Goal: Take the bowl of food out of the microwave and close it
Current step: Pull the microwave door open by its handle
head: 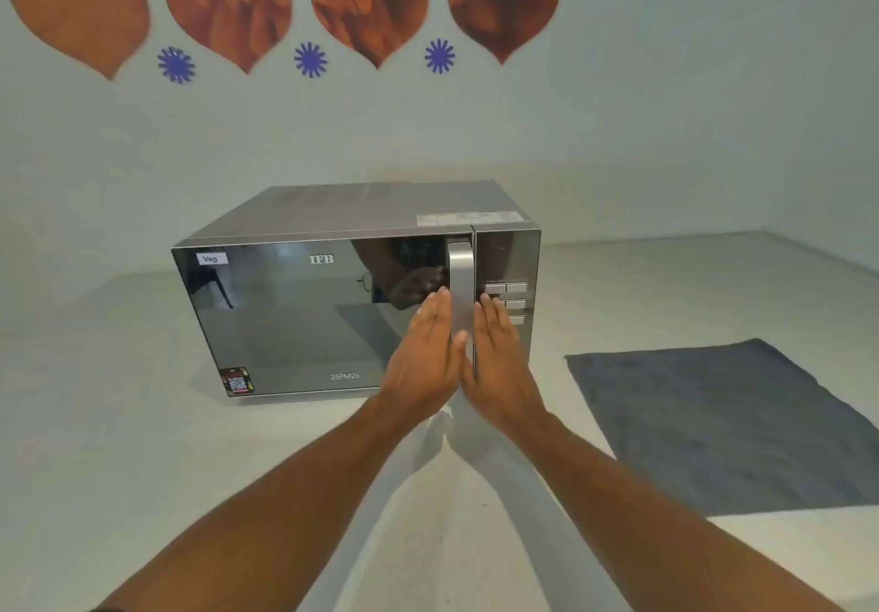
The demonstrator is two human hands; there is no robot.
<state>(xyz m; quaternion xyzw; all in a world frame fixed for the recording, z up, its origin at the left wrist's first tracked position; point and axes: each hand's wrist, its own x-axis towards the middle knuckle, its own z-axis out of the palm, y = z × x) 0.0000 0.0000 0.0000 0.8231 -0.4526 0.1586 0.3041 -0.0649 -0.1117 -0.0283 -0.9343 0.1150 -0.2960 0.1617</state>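
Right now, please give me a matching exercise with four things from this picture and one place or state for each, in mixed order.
Things:
1. microwave door
2. grey mat
3. left hand
4. Veg label

Places or states:
A. lying flat to the right of the microwave
B. top left corner of the door
C. shut
D. open, just left of the door handle

Pairs: 1-C, 2-A, 3-D, 4-B

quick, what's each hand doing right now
Left hand: open, flat, holding nothing, left of the microwave door handle.
Right hand: open, flat, holding nothing, right of the handle.
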